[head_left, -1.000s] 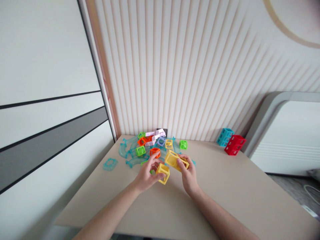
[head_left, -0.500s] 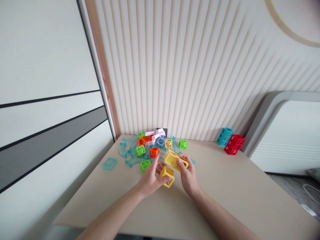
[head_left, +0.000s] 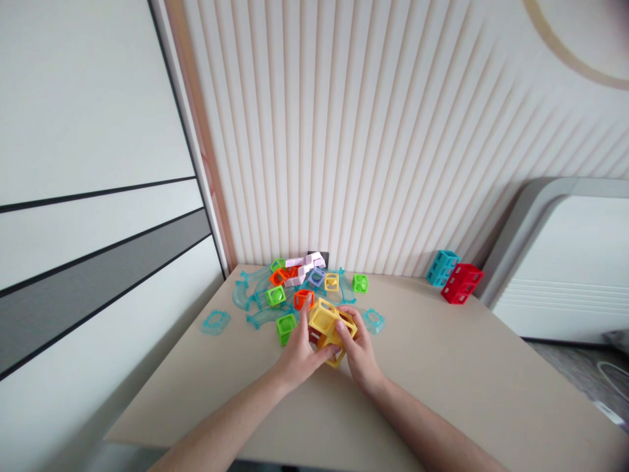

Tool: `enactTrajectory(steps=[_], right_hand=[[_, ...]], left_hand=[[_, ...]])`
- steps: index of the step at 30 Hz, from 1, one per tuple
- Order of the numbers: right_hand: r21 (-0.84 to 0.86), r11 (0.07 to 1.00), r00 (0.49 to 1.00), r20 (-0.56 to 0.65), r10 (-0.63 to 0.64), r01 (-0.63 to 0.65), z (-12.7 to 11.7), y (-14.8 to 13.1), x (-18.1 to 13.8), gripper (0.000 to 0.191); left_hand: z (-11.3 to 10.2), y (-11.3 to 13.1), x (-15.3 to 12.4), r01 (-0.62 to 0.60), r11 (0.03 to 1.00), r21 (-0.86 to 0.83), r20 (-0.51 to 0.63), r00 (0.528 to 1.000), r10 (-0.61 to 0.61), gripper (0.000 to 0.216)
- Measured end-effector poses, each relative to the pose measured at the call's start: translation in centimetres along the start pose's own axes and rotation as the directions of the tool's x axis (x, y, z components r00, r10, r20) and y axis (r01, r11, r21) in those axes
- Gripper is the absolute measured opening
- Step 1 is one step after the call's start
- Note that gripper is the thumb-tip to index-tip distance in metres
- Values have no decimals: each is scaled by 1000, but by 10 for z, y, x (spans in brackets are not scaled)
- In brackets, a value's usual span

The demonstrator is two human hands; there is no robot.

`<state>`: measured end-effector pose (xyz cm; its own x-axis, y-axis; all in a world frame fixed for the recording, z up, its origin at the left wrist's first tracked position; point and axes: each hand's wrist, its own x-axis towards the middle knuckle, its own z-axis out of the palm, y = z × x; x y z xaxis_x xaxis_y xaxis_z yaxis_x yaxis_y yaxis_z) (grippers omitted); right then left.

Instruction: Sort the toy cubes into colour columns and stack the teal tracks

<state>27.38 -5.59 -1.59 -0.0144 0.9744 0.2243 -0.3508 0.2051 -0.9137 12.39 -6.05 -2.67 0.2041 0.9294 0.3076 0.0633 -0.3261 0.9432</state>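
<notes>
Over the middle of the table, my two hands bring yellow toy blocks together. My left hand (head_left: 301, 351) is closed around a yellow cube block (head_left: 336, 359), mostly covered by my fingers and the piece above it. My right hand (head_left: 361, 347) grips a pair of joined yellow cube blocks (head_left: 324, 316) that lies against the top of the left one. Whether the pieces are locked together I cannot tell. Just beyond them are an orange cube block (head_left: 303, 299) and, to the left, a green cube block (head_left: 285, 328).
Behind my hands lies a pile of clear blue track pieces (head_left: 265, 316), pale purple pieces (head_left: 295, 280) and several coloured cubes. Clear blue flat pieces lie left (head_left: 215, 322) and right (head_left: 374, 320). Joined teal blocks (head_left: 443, 267) and red blocks (head_left: 461, 284) stand at the back right.
My right hand has moved left, bringing the yellow pair onto the yellow cube in my left hand. The clear blue piece behind my right hand now shows more fully.
</notes>
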Motion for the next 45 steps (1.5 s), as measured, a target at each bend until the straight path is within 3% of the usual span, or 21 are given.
enactTrajectory(steps=[7,10,13,18,26,45], right_hand=[[9,999,995,91,-35,34,-3,-9,7,57],[2,1000,987,158,5,-5,-4,-11,8,60],[25,999,975,218,36,-42,-4,-9,7,63],[39,998,979,201,36,-45,-6,-3,9,64],[23,999,979,203,25,-30,-6,0,10,61],[-10,999,979,197,53,-52,-3,-9,12,46]], left_hand=[[-5,2,6,20,986,-163,-152,987,-45,101],[-7,2,8,21,984,-179,-197,979,-57,97],[-8,3,8,14,979,-203,-182,982,-51,90],[-8,7,8,11,955,-296,-154,986,-59,72],[-8,13,9,39,939,-343,-177,979,-106,85],[-13,15,8,-23,935,-353,-126,992,-23,99]])
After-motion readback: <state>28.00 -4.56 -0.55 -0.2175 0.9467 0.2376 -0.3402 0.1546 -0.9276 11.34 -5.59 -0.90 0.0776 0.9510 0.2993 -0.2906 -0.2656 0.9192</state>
